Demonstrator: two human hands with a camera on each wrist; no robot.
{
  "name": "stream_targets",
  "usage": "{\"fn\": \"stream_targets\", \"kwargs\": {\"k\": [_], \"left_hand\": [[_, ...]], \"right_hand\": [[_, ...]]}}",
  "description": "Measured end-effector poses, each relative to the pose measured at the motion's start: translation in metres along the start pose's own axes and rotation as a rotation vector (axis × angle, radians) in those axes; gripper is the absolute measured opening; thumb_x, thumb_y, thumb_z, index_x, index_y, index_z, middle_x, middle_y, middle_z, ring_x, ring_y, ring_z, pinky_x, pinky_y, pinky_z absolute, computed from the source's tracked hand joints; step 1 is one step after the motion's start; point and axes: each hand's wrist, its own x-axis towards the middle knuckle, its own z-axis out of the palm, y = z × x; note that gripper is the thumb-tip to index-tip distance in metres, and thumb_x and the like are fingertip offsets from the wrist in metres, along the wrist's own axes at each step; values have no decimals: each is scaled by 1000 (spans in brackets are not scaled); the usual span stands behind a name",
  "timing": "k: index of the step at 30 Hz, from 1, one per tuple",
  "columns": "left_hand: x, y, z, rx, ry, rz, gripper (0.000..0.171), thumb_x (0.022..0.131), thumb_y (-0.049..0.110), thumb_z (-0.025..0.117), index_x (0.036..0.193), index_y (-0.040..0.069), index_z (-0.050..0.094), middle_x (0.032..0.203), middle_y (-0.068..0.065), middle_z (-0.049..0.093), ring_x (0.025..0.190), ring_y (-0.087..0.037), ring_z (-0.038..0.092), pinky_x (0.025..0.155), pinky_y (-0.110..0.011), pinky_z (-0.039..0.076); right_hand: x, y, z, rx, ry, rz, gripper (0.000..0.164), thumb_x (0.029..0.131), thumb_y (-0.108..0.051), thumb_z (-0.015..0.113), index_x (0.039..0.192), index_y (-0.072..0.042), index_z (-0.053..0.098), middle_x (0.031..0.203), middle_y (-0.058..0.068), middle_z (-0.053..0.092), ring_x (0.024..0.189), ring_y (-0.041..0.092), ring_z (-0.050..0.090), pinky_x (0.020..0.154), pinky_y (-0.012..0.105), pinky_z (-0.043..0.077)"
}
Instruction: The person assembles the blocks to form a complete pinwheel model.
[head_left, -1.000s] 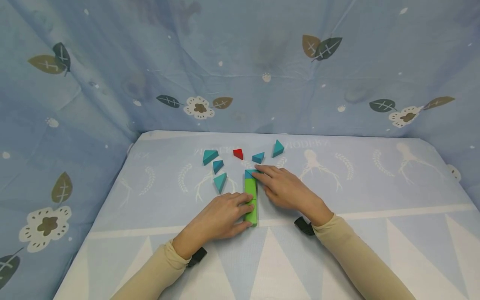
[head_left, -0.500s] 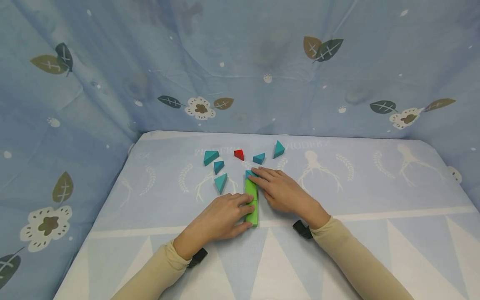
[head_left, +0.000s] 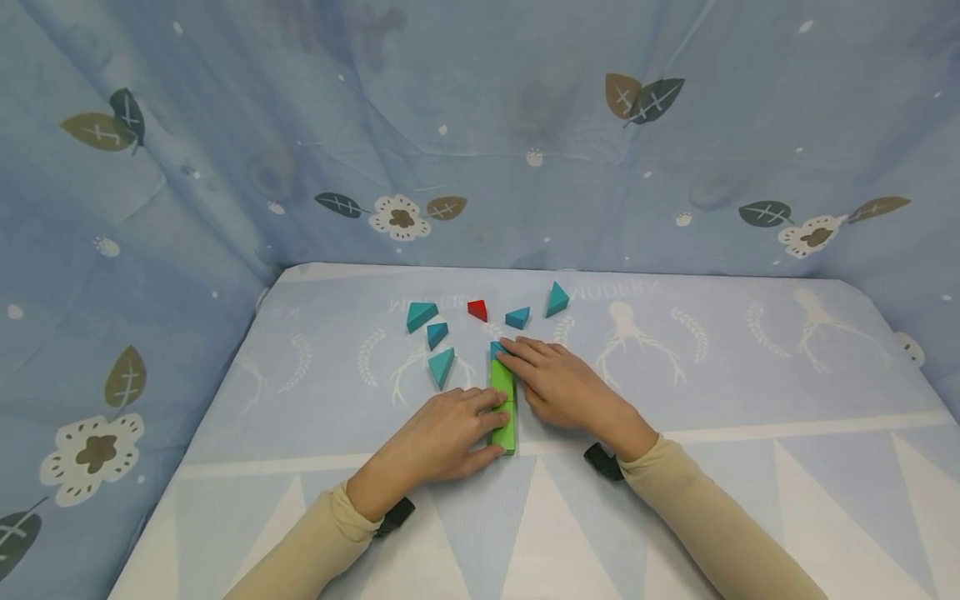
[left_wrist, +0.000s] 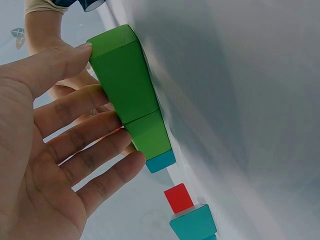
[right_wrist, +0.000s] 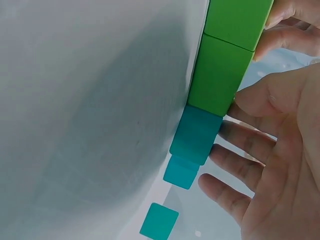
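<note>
Two green blocks lie end to end in a row on the table: the nearer green block (head_left: 506,440) and the farther green block (head_left: 502,379). A blue triangular block (head_left: 497,348) adjoins their far end, partly covered by fingers. My left hand (head_left: 453,433) touches the row's left side, its fingers extended and its thumb (left_wrist: 80,56) at the near end. From the right, my right hand (head_left: 564,383) rests its fingertips on the blue end. The right wrist view shows its nearly straight fingers along the blue block (right_wrist: 196,134) and its thumb by the farther green block (right_wrist: 220,75).
Beyond the row lie loose triangular blocks: teal (head_left: 422,316), blue (head_left: 437,335) and teal (head_left: 441,367) at left, red (head_left: 477,310) in the middle, blue (head_left: 517,317) and teal (head_left: 557,300) at right. A patterned cloth wall (head_left: 480,167) borders the table's back.
My right hand has shifted slightly left against the blue end, and its fingers now cover more of it. The left hand and the loose blocks have stayed put.
</note>
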Motion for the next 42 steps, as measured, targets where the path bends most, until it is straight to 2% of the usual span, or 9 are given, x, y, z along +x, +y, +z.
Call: {"fn": "stream_targets", "kwargs": {"k": [33,42], "left_hand": [[1,-1,-1,-17,-17,-7,38,86,39,73,116,16,73,126,-1,64,114,-17,63,95,-31,52],[0,-2,0,-23,-5,-3,38,85,38,74,115,15,74,125,-1,64,115,-17,62,95,-32,52]], "right_hand": [[-1,-3,0,-17,4,0,45,96,-12,55,141,-7,52,148,10,48,136,28,46,103,47,47],[-1,-4,-1,-16,-8,2,45,97,-14,54,142,-7,51,149,10,47,136,29,46,103,48,46]]}}
